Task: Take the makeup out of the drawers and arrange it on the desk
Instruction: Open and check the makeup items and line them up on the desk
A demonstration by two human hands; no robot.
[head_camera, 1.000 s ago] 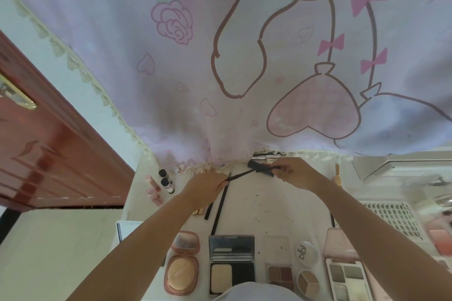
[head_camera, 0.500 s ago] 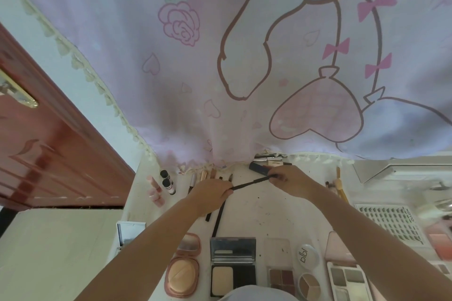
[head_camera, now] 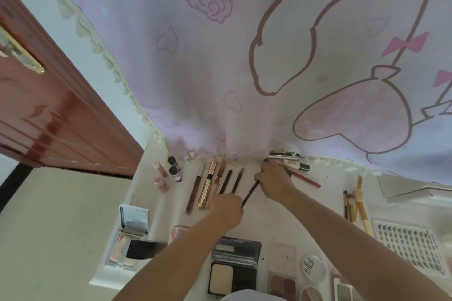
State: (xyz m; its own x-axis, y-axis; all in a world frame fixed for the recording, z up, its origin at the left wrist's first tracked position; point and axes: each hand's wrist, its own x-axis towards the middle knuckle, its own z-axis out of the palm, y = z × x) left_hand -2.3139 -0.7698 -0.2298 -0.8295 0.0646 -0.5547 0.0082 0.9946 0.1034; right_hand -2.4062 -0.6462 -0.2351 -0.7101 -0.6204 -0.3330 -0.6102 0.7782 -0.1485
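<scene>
The left hand [head_camera: 226, 208] pinches the low end of a thin black pencil [head_camera: 250, 193], and the right hand [head_camera: 275, 182] seems to pinch its top. Both steer it down beside the row of sticks [head_camera: 215, 184] on the worktop [head_camera: 269, 217], so it lies straight.

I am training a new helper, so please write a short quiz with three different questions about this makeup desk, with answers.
1. True or false: both hands hold the same thin black pencil.
2. Multiple choice: the red pencil lies A) left of the gold tube, B) right of the right hand, C) on the open powder compact.
3. Fill in: the two small bottles have ___ caps.

Key: 1 true: the left hand grips its lower end, the right hand its upper end. 2 B. 3 black.
</scene>
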